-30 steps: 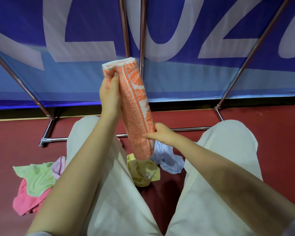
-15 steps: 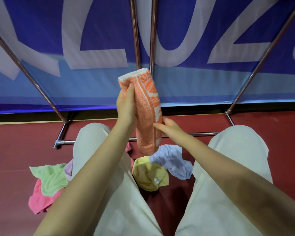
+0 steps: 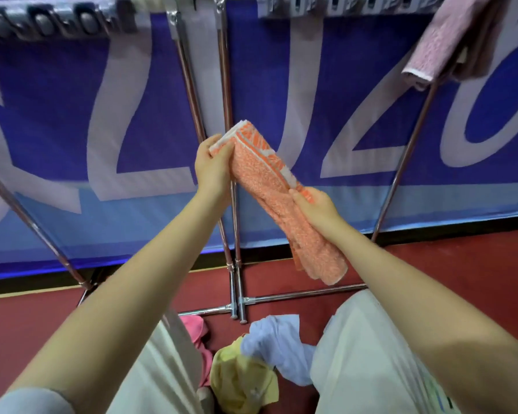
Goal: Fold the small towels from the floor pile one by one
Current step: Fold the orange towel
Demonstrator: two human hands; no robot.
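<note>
So, my left hand point(image 3: 213, 168) grips the far top end of the folded orange towel point(image 3: 277, 201), fingers curled round its white-edged end. My right hand point(image 3: 316, 209) pinches the same towel lower down on its right edge, thumb on the near face. Towel is held in the air, tilted, top end far-left, bottom end hanging near-right above the red floor point(image 3: 461, 279). Both hands are apart, 1 at each part of the towel.

Around: 2 chrome rack poles point(image 3: 226, 94) stand just behind the towel and my left hand, running down to chrome base bars point(image 3: 296, 294) on the floor. Blue banner point(image 3: 150, 94) with big pale letters fills the far side. A pink folded towel point(image 3: 449, 37) hangs over the rack top, far right. Near, between my legs in pale trousers point(image 3: 362, 369), the floor pile: yellow towel point(image 3: 240, 380), light blue towel point(image 3: 278, 342) partly on it, pink towel point(image 3: 195, 327) to the left, mostly hidden by my left leg.
</note>
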